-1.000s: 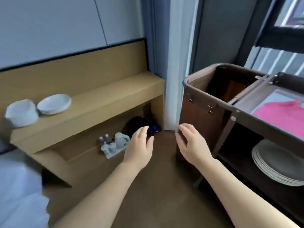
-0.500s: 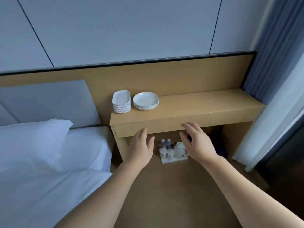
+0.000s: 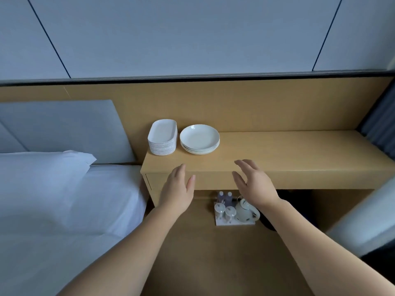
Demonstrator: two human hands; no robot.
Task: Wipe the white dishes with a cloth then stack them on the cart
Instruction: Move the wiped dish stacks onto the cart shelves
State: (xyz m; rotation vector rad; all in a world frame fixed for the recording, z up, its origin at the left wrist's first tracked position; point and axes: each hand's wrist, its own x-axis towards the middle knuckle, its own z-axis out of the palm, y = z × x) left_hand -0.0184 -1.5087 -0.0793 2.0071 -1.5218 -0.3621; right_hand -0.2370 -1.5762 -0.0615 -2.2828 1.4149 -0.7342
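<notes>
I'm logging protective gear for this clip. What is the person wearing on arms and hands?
Nothing visible. The left hand and right hand are bare, with no gloves, rings, watch or bracelets. The left forearm and right forearm are uncovered as far as the frame's lower edge, so no sleeve shows.

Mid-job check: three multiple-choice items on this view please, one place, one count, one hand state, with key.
1. Where is the stack of round plates relative to the stack of oblong dishes?
A. on top of it
B. to its right on the wooden shelf
C. under the shelf

2. How many dish stacks stand on the shelf?
A. one
B. two
C. four

3. The left hand and right hand are:
A. both open, empty
B. both clenched in fists
C. both gripping the round plates

Key: 1 B, they stand side by side on the shelf; 2 B, one oblong, one round; 3 A, fingers spread, nothing held.
</notes>
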